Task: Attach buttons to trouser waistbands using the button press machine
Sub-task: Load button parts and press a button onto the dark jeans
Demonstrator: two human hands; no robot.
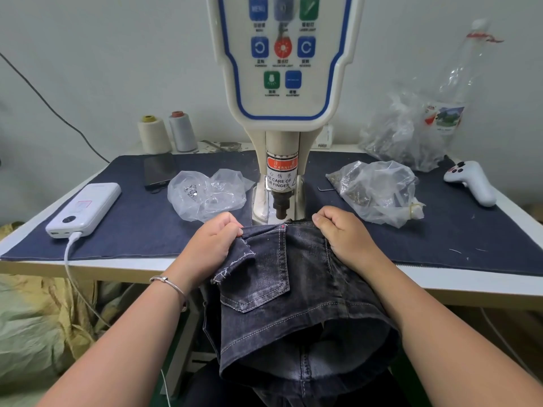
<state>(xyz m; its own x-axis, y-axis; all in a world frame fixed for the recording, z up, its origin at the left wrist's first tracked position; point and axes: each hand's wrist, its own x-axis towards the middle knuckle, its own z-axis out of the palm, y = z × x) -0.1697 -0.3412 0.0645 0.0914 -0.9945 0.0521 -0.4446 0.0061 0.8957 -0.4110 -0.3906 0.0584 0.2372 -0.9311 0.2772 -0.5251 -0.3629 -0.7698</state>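
Both hands: left hand (213,240), right hand (342,230) fisted, gripping trousers (282,289) waistband.

At nine o'clock a white rectangular power bank (83,210) lies on the dark blue denim table cover (141,227). At eleven, a black phone (159,170), a cream thread cone (153,134) and a grey thread cone (182,131). At three, a white plastic handheld controller (470,180).
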